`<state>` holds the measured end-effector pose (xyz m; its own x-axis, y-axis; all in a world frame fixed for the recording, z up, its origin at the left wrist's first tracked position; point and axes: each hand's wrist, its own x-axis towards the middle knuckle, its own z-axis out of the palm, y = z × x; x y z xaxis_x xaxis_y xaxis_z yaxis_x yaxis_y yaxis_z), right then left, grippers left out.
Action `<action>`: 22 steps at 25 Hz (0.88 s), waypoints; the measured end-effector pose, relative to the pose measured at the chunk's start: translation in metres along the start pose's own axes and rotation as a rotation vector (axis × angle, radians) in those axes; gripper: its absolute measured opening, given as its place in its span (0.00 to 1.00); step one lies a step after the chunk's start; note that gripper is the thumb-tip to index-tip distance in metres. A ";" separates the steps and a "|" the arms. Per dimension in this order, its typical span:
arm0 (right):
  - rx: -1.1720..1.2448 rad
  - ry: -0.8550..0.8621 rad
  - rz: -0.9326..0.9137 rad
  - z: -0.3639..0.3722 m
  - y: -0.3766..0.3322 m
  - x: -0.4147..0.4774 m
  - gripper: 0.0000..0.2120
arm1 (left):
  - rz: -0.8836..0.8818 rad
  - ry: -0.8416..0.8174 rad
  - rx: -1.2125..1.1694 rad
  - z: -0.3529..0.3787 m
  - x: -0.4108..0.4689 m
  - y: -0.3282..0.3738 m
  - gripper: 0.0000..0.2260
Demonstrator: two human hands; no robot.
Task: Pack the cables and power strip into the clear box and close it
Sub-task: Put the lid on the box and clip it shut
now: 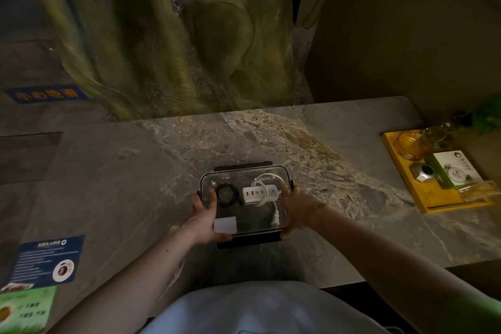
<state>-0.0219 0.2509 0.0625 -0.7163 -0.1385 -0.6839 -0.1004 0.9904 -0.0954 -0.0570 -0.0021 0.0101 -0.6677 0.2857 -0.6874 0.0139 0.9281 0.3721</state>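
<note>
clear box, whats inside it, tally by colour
Seen through the lid of the clear box:
White: 2, the power strip with its cord, and a white card or label (it may be stuck on the box)
Black: 1, the coiled black cable
Total: 3

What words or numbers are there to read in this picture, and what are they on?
No text here reads clearly.
Blue sign on the floor: yellow characters, too blurred.
Blue card on the table: small lines, too small.
Green card: marks, blurred.
White box on the yellow tray: a logo, no words legible.
White label on the clear box: blank.
</note>
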 end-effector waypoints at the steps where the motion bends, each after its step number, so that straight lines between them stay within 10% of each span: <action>1: -0.003 0.006 0.001 0.001 0.000 0.001 0.57 | 0.001 -0.014 0.008 -0.001 0.000 0.000 0.61; 22: 0.054 0.120 0.031 0.013 0.000 -0.004 0.59 | 0.000 0.013 0.097 0.005 -0.003 0.003 0.64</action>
<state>-0.0104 0.2518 0.0555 -0.7965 -0.1034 -0.5957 -0.0416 0.9923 -0.1167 -0.0507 0.0007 0.0100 -0.6772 0.2835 -0.6790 0.0856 0.9469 0.3100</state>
